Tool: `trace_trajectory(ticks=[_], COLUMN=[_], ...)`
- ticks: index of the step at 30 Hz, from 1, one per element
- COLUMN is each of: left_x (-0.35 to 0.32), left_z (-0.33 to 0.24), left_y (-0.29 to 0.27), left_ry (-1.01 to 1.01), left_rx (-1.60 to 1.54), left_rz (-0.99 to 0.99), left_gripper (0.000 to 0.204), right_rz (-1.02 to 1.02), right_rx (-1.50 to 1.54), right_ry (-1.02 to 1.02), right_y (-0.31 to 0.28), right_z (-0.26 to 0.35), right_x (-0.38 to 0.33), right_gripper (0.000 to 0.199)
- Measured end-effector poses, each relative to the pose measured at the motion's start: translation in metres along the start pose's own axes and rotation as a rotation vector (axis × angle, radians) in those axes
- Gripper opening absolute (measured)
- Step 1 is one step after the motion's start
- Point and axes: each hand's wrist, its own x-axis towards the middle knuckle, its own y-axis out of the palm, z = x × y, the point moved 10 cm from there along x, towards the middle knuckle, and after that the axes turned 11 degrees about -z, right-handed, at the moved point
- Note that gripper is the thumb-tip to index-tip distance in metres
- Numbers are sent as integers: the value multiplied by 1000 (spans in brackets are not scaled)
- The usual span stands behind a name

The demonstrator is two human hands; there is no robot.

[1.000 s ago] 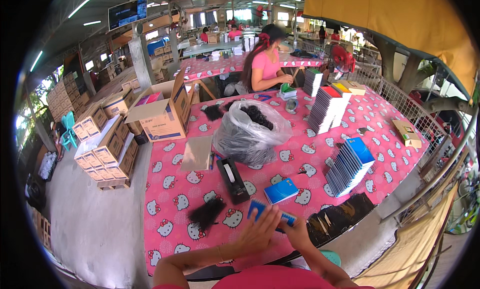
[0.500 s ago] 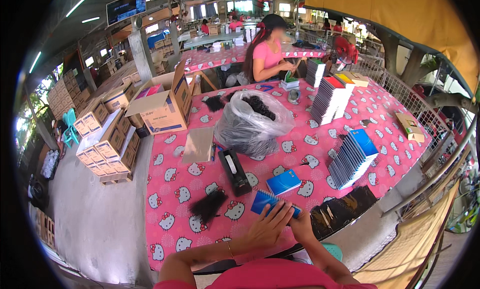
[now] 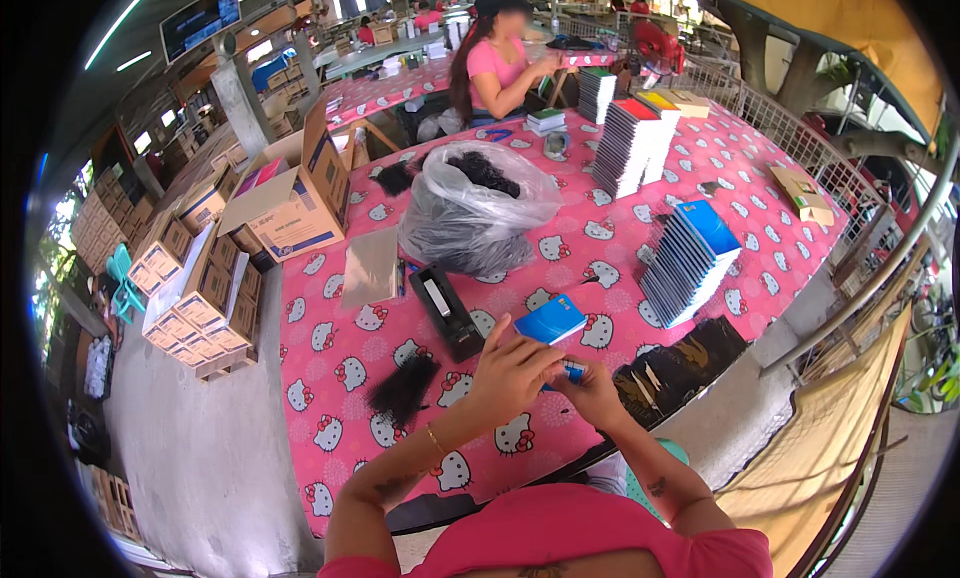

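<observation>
Between my two hands is a small blue spiral notebook (image 3: 573,371), mostly covered by fingers. My left hand (image 3: 513,376) is closed over its left side, its fingers reaching across the cover. The right hand (image 3: 598,392) pinches the notebook's right end. Just beyond them lies another blue notebook (image 3: 551,320), flat on the pink table (image 3: 515,433). To the left stand a black tape dispenser (image 3: 446,313) and a loose heap of thin black strands (image 3: 402,390). A leaning stack of blue spiral notebooks (image 3: 690,265) rises on the right.
A clear plastic bag of black strands (image 3: 480,213) sits mid-table beside a flat beige sheet (image 3: 370,268). Taller notebook stacks (image 3: 625,148) stand farther back. An open carton (image 3: 295,203) is at the left edge. Across the table a co-worker (image 3: 500,73) handles something. A torn black board (image 3: 680,373) lies at the near edge.
My view has tilted and shifted. The notebook in my hands, earlier lying flat with its blue cover showing, is now more enclosed by my fingers. The co-worker's hands have risen.
</observation>
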Motion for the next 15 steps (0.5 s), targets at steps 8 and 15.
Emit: trace_trajectory(ticks=[8, 15], left_x=[1, -37], left_z=[1, 1], left_y=[3, 23], left_ry=[-49, -85], left_rx=[-58, -86], left_rz=[8, 91], left_gripper=[19, 28], right_rz=[-7, 36], right_rx=[-63, -96], right_ry=[72, 103], right_y=[-1, -2], right_z=[-6, -35], right_x=[-2, -22], right_gripper=[18, 23])
